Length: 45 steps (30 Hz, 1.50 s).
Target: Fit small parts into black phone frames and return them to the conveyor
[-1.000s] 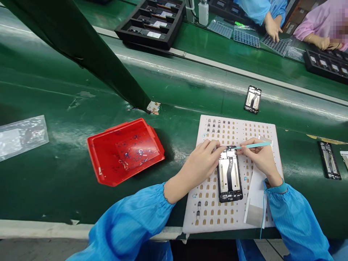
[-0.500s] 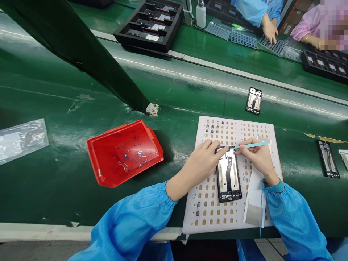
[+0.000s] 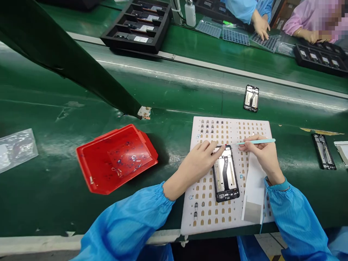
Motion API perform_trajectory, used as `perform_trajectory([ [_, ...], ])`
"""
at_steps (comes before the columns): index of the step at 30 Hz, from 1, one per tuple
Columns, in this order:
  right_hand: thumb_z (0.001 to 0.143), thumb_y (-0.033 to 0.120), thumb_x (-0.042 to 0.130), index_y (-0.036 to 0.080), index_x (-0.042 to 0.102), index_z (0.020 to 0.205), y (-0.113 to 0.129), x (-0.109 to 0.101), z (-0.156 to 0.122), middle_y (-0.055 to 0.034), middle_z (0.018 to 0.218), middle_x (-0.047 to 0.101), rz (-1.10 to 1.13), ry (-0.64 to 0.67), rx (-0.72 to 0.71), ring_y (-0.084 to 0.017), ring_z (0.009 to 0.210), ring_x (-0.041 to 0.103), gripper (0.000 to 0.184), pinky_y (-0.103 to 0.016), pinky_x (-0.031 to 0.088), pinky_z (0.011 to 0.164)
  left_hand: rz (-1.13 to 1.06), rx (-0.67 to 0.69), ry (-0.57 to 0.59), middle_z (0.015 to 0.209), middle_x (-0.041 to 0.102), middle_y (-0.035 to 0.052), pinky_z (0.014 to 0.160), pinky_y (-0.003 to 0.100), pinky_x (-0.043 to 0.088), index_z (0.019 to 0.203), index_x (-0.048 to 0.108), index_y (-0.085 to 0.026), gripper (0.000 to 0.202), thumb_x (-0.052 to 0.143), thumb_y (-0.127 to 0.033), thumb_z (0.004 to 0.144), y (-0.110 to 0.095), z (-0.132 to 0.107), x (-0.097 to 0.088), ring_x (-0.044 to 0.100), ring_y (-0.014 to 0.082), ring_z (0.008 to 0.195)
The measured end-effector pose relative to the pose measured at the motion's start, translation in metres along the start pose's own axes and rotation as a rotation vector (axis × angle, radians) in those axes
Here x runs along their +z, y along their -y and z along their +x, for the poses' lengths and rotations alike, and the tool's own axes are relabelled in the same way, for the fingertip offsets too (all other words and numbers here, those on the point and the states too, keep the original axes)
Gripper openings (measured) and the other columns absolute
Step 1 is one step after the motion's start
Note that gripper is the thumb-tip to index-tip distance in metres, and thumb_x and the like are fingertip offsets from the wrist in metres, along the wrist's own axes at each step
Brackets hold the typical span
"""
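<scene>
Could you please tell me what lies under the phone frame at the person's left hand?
The phone frame lies on the white board, whose rows of holes show on either side. Whatever is directly beneath the frame is covered and cannot be seen.

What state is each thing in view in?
Left hand: touching the phone frame
Right hand: gripping the teal tool
Phone frame: lying on the perforated board
Teal tool: held
Perforated board: flat, some holes filled
Red bin: open, scraps inside
Plastic bag: lying flat
Black tray: loaded
White bottle: upright
</scene>
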State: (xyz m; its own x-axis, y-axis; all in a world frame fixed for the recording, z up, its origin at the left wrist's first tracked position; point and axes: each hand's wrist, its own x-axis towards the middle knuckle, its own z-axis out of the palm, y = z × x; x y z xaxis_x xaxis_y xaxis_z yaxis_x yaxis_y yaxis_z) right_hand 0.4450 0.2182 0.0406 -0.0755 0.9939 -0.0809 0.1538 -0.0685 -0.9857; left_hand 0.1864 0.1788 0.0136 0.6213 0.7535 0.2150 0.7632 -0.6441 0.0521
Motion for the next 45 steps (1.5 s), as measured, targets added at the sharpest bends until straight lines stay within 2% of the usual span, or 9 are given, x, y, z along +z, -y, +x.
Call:
perform_trajectory([
  [4,0.084,0.055,0.092,0.020,0.077,0.093,-0.003,-0.009,0.002,-0.0075,0.084,0.082,-0.009,-0.113,-0.041,-0.028,0.080,0.084,0.039,-0.038,0.071,0.078,0.068,0.003,0.061,0.126,0.065,0.0167,0.082,0.041,0.054,0.155,0.049,-0.011,0.055,0.041,-0.001,0.101,-0.007,-0.002,-0.004,0.062,0.0297,0.104],
  [9,0.090,0.056,0.085,0.020,0.077,0.100,0.001,-0.018,-0.006,-0.0084,0.099,0.082,-0.159,-0.057,-0.040,-0.027,0.086,0.084,0.038,-0.034,0.069,0.076,0.008,-0.058,0.067,0.122,0.066,0.0162,0.078,0.041,0.053,0.151,0.053,-0.012,0.052,0.046,-0.006,0.100,-0.011,0.001,-0.012,0.062,0.0304,0.100],
  [13,0.092,0.055,0.083,0.020,0.078,0.102,0.012,-0.033,-0.017,-0.0091,0.106,0.082,-0.234,-0.074,-0.038,-0.027,0.087,0.084,0.036,-0.033,0.069,0.073,-0.019,-0.087,-0.006,0.109,0.068,0.0126,0.075,0.039,0.052,0.146,0.056,-0.013,0.044,0.046,-0.009,0.103,-0.009,0.005,-0.017,0.061,0.0279,0.093],
  [16,0.091,0.052,0.086,0.020,0.079,0.101,0.016,-0.048,-0.024,-0.0084,0.100,0.082,-0.210,-0.155,-0.058,-0.027,0.085,0.084,0.034,-0.033,0.069,0.072,-0.014,-0.107,-0.100,0.102,0.069,0.0118,0.073,0.040,0.052,0.140,0.060,-0.012,0.037,0.048,-0.012,0.105,-0.010,0.010,-0.020,0.061,0.0288,0.092],
  [19,0.088,0.052,0.089,0.021,0.080,0.100,0.009,-0.062,-0.025,-0.0079,0.090,0.082,-0.146,-0.251,-0.070,-0.028,0.084,0.084,0.035,-0.034,0.070,0.071,-0.095,-0.095,-0.182,0.115,0.071,0.0148,0.078,0.044,0.055,0.134,0.064,-0.013,0.032,0.050,-0.013,0.105,-0.017,0.023,-0.020,0.061,0.0323,0.105],
  [22,0.083,0.055,0.093,0.021,0.080,0.096,-0.004,-0.070,-0.019,-0.0079,0.086,0.082,-0.052,-0.295,-0.021,-0.029,0.081,0.084,0.039,-0.036,0.071,0.072,-0.267,0.044,-0.176,0.136,0.069,0.0152,0.090,0.048,0.056,0.134,0.065,-0.016,0.032,0.048,-0.015,0.107,-0.030,0.047,-0.012,0.058,0.0344,0.121],
  [25,0.079,0.058,0.095,0.021,0.079,0.095,-0.015,-0.070,-0.012,-0.0078,0.087,0.083,0.009,-0.335,-0.006,-0.029,0.082,0.084,0.043,-0.037,0.072,0.075,-0.329,0.161,-0.122,0.152,0.061,0.0141,0.099,0.054,0.054,0.136,0.067,-0.019,0.033,0.050,-0.021,0.108,-0.040,0.076,0.004,0.055,0.0368,0.131],
  [29,0.079,0.060,0.095,0.021,0.078,0.094,-0.023,-0.066,-0.006,-0.0082,0.088,0.083,0.007,-0.292,-0.013,-0.030,0.083,0.084,0.045,-0.038,0.072,0.076,-0.301,0.152,-0.062,0.163,0.051,0.0144,0.103,0.061,0.050,0.138,0.067,-0.022,0.035,0.058,-0.028,0.105,-0.044,0.097,0.020,0.054,0.0404,0.133],
  [45,0.086,0.061,0.089,0.020,0.077,0.095,-0.023,-0.063,-0.006,-0.0075,0.090,0.083,-0.074,-0.260,-0.003,-0.029,0.085,0.084,0.044,-0.037,0.071,0.076,-0.334,0.140,-0.039,0.163,0.052,0.0153,0.103,0.059,0.047,0.140,0.068,-0.023,0.036,0.057,-0.028,0.105,-0.042,0.097,0.020,0.053,0.0395,0.134],
])
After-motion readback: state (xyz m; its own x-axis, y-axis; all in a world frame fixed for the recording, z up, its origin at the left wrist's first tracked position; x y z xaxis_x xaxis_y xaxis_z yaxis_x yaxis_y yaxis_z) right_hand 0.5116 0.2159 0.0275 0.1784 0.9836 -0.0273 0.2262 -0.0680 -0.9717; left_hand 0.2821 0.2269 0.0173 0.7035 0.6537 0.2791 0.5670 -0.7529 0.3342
